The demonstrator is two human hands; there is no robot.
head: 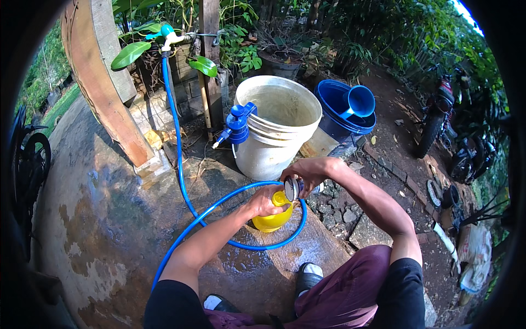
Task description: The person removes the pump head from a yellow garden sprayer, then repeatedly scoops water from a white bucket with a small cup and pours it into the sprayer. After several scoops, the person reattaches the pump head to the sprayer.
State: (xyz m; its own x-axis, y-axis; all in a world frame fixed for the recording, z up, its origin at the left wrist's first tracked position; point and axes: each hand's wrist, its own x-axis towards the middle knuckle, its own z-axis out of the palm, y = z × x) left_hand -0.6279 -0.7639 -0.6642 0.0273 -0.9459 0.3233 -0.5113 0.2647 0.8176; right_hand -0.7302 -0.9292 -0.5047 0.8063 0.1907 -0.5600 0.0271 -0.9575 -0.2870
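My left hand [267, 201] grips the neck of a yellow plastic spray bottle [272, 222] that stands on the wet concrete. Its pump head is off. My right hand [306, 174] holds a small container [292, 189] tipped on its side, with its round pale end right at the bottle's mouth. Whether anything flows from it I cannot tell. A blue pump sprayer head [237, 125] with a nozzle hangs at the rim of a large white bucket [267, 152] beyond my hands. The blue hose [230, 244] loops on the ground around the bottle.
A tap [170, 38] feeds the hose at upper left, beside a wooden post [109, 98]. Right of the white bucket stands a dark blue bucket [328, 123] with a blue dipper [361, 101] in it. Loose stones [349, 215] lie to the right; motorcycles [435, 119] stand farther off.
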